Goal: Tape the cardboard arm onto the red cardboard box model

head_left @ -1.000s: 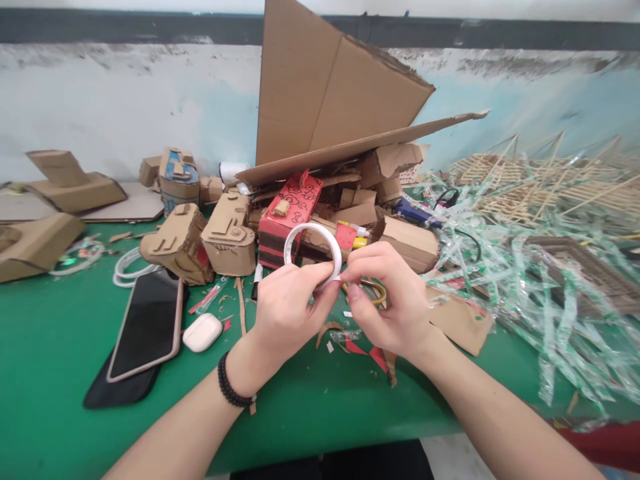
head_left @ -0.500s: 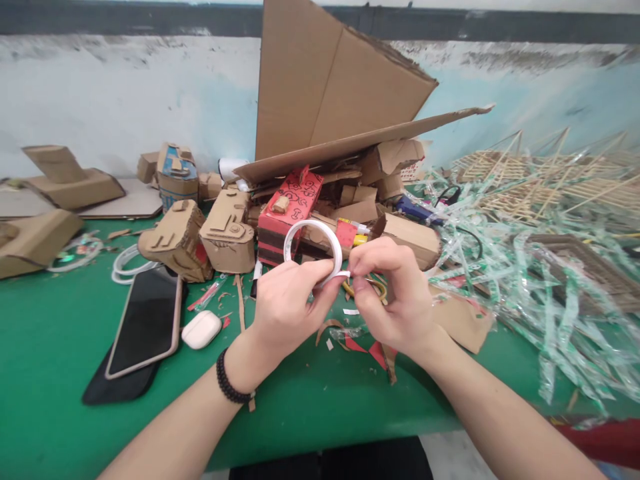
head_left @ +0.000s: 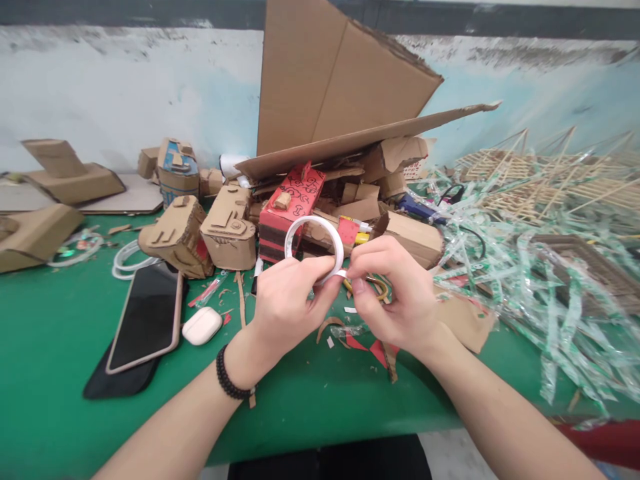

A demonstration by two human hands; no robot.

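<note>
Between thumb and fingers, my left hand [head_left: 293, 293] holds a white tape roll [head_left: 337, 241] upright, its ring facing me. My right hand [head_left: 395, 290] pinches at the short loose end of the tape [head_left: 342, 273], just right of the roll; its fingertips are closed and hide part of that end. Behind the roll stands a red box with black drawings [head_left: 293, 200]. Yellow scissors handles [head_left: 379, 288] lie partly hidden behind my right hand.
A phone [head_left: 147, 319] and a white earbud case [head_left: 202, 326] lie left of my hands. Cardboard models [head_left: 229, 230] stand behind them. Tangled clear-green plastic strips [head_left: 555, 327] spread on the right. Large cardboard sheets [head_left: 300, 73] lean at the back.
Both hands keep nearly the same pose. The tape end between them is slightly more bent, and the view has shifted a little.
</note>
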